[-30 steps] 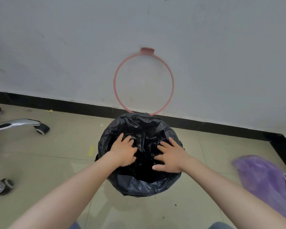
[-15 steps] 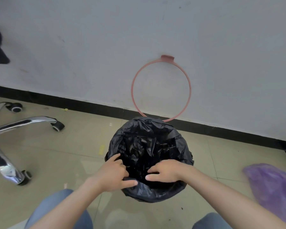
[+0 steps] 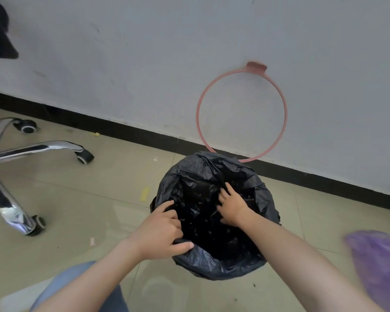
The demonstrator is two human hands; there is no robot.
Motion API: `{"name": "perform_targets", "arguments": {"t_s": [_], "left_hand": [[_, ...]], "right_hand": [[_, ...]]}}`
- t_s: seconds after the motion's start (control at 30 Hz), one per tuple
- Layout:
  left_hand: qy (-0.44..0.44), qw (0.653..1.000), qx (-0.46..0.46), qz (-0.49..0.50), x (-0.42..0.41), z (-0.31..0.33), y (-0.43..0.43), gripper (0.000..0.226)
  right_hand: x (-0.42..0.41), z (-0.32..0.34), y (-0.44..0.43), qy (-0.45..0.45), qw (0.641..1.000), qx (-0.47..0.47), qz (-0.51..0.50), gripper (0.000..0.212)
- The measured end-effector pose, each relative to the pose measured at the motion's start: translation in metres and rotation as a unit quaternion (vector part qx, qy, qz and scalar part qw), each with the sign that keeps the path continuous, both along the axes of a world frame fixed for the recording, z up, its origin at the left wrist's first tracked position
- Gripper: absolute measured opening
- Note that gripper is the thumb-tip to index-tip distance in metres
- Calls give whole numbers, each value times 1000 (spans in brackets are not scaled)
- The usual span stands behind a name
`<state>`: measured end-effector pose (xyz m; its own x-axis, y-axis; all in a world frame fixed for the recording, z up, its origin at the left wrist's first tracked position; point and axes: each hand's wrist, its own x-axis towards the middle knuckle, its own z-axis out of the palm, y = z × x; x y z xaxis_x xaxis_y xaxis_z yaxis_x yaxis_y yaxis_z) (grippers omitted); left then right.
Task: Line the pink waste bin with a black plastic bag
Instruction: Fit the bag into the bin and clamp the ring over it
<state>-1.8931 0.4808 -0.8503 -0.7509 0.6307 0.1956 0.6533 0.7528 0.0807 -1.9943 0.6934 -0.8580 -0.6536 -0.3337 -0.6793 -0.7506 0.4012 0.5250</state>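
Note:
A black plastic bag (image 3: 203,176) covers the waste bin on the floor by the wall; the bag drapes over the rim and hides the bin's pink body. The bin's pink ring (image 3: 285,113) stands tilted up behind it against the wall. My left hand (image 3: 160,233) pinches the bag's edge at the near left rim, thumb outside and fingers inside. My right hand (image 3: 231,204) lies inside the bag with fingers spread, pressing the plastic down on the right side.
An office chair's chrome base (image 3: 14,154) with castors stands on the tiled floor at the left. A purple plastic bag (image 3: 381,266) lies at the right edge. A black skirting (image 3: 122,129) runs along the white wall. My knee in blue shows at the bottom.
My right hand has moved from the near rim deeper into the bag, fingers spread. My left hand stays gripping the near left edge. The view has shifted, so the bin sits further right.

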Motion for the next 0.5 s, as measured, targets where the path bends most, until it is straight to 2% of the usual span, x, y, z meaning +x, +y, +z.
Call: {"name": "perform_targets", "arguments": {"t_s": [0.1,0.17,0.33,0.5], "left_hand": [[0,1000,0,2,1,2,1,53],[-2,1000,-3,5,1,2,1,53],[2,1000,-2,-1,2,-1,2,52],[11,1000,-9,5,0,-2,0,51]], "right_hand": [[15,1,-36,-72,986,-150,5,40],[14,-4,-53,-118,975,-187,-29,41],[-18,-26,-72,-109,967,-198,-116,59],[-17,-26,-65,-134,963,-196,-127,62]]}}
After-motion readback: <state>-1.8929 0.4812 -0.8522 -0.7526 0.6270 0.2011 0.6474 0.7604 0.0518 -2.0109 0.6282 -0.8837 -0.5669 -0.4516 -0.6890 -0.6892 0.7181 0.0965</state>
